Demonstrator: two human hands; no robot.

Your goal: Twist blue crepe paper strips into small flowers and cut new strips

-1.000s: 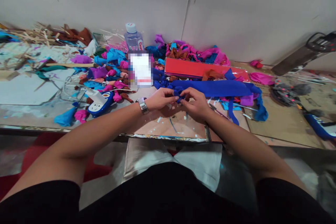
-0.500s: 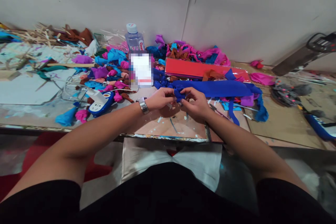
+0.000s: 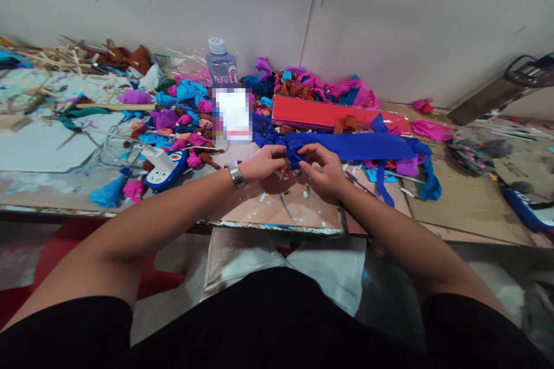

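Observation:
Between my two hands, just above the table's front part, is a small blue crepe-paper flower [image 3: 295,154] with crumpled folds. My left hand [image 3: 265,165], below a metal wristwatch [image 3: 236,173], pinches the flower's left side between thumb and fingers. On its right side, the thumb and bent fingers of my right hand [image 3: 322,169] are closed on it. Some of the flower is hidden behind the fingertips. Right behind my hands lies a long flat strip of blue crepe paper [image 3: 367,146]. More blue crumpled paper [image 3: 265,137] lies to the left of the flower.
A lit phone [image 3: 234,118], its screen blurred, leans before a plastic bottle [image 3: 221,63]. Several crumpled paper flowers [image 3: 167,118] spread to the left, near a blue power strip [image 3: 167,173] and pliers [image 3: 71,121]. A red paper pack [image 3: 311,110] lies behind the blue strip.
The blue flower has turned slightly between my fingers, and more of its folds show. My hands stay in nearly the same place.

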